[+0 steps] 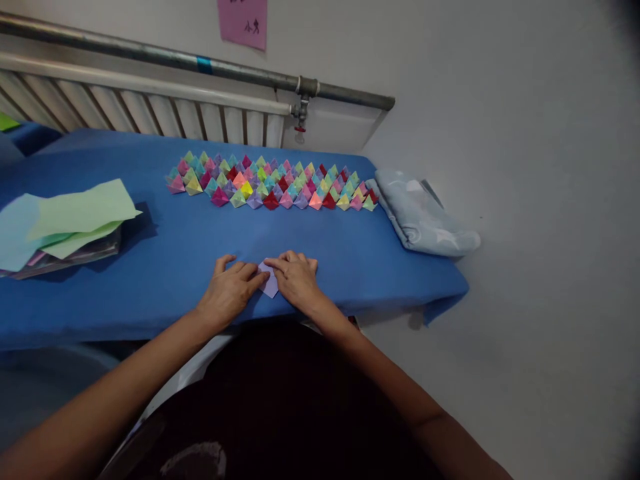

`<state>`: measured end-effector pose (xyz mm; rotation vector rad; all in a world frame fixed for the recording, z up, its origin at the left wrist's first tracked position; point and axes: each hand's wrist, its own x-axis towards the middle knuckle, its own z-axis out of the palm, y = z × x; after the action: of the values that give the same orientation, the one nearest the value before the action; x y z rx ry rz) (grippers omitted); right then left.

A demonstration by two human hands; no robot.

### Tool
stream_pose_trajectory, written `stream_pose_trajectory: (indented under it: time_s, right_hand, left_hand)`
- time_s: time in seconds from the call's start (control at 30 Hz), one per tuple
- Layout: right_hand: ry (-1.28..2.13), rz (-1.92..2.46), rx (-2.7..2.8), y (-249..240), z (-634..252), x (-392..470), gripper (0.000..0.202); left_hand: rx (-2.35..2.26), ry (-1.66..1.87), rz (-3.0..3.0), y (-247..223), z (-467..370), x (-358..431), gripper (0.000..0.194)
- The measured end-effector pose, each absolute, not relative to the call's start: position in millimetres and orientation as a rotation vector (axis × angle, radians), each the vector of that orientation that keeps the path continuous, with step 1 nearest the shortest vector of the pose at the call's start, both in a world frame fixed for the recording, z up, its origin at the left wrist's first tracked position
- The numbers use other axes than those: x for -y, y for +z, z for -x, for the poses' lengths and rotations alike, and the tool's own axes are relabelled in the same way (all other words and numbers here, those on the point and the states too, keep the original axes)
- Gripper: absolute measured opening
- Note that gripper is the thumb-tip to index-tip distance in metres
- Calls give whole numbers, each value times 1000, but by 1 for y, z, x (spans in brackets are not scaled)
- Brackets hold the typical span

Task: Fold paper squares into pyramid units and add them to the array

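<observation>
A small folded piece of light purple paper [271,285] lies on the blue-covered table near its front edge, between my two hands. My left hand [227,291] comes from the left, its thumb and fingertips pressing the paper's left side. From the right, my right hand [296,277] rests over the paper's right part, with thumb and index finger at its upper edge. The fingers of both hands are bent and partly hide the paper. Beyond them stand several rows of small folded paper pieces [273,187] in many colours.
At the left lies a stack of loose paper sheets [80,213], green and pale blue on top. A folded light blue cloth [425,213] sits at the table's right end against the wall. Behind the table are a radiator [135,107] and a metal pipe [250,73] with a valve.
</observation>
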<state>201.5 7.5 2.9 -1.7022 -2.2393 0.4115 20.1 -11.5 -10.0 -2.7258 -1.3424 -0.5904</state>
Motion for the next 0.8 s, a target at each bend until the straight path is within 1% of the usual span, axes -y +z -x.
stream_pose_trajectory:
  time_s: [0.13,0.4,0.53,0.67,0.8]
  right_hand:
    - [369,1696,2287,3,-203,-7,36]
    - [263,1654,2357,2,-204,-9,38]
    - [241,1674,2387,5,-203,-10,40]
    - [207,1690,2411,7,-203,-13,39]
    - [185,1681,2433,10,-201,-13,41]
  left_hand:
    - [1314,-495,2719,-10,-20,14,43]
    - [1338,-532,2693,-11,-24,18,39]
    - [1304,-566,2660,-10,-31,14,32]
    - [1347,-509,2773,-11,-37,5,18]
    - [1400,-483,2718,-13,-42,4,14]
